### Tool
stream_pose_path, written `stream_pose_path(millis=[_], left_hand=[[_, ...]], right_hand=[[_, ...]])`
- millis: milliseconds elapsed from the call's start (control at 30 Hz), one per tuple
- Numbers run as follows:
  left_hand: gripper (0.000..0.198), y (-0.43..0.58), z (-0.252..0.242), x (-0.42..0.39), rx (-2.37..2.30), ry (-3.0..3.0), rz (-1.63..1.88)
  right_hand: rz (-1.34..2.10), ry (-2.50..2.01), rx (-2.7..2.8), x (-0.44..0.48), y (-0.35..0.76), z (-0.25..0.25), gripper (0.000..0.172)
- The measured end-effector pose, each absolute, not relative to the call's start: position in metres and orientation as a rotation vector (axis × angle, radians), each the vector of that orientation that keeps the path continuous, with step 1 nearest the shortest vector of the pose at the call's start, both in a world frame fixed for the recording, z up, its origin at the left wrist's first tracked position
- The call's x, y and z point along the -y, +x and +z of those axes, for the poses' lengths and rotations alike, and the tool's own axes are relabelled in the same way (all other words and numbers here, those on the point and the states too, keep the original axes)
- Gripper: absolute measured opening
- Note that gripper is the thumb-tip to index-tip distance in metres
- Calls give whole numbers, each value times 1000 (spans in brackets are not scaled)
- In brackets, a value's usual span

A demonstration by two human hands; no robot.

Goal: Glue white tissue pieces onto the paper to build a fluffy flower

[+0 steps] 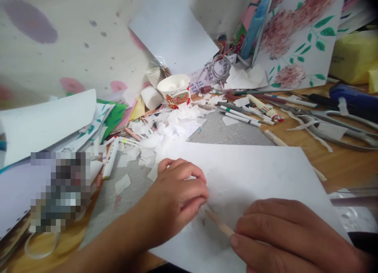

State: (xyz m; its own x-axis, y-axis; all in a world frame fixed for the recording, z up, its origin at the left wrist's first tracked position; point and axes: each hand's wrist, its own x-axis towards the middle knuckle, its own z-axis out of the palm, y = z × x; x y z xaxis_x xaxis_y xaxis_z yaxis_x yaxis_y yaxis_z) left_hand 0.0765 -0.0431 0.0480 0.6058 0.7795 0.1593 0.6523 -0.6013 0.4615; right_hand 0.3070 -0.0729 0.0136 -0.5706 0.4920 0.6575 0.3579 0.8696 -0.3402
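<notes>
A large sheet of white paper (256,166) lies on the desk under both hands. Above its left part is my left hand (180,190), its fingers curled and the thumb pressed to the fingertips; whatever is in this pinch is too small or hidden to make out. My right hand (283,233) is closed on a thin pale wooden stick (220,224) at the lower right. The stick's tip points up and left, close to my left thumb and fingertips. Faint smudges show on the paper beneath the tip.
Torn white paper scraps (171,125) are heaped behind the sheet, by a printed paper bowl (175,92). Pens (240,115) and large scissors (327,119) lie at the right. A flower painting (298,48) leans at the back; papers (50,123) are stacked left.
</notes>
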Motion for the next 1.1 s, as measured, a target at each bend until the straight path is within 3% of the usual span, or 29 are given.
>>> stream_pose_path(millis=[367,767,933,1100], left_hand=[[17,71,48,39,-1151,2510,291],[15,67,51,41,-1180,2570,268],[23,65,50,41,-1179,2455,286],[10,67,50,39,-1165,2461,226]], right_hand=[[659,-923,1978,64,318,28,10],[963,-802,2074,56,298,31,14],[1087,-835,2063,56,297,30,14],[1073,-1002,1823,55,307,29,23]])
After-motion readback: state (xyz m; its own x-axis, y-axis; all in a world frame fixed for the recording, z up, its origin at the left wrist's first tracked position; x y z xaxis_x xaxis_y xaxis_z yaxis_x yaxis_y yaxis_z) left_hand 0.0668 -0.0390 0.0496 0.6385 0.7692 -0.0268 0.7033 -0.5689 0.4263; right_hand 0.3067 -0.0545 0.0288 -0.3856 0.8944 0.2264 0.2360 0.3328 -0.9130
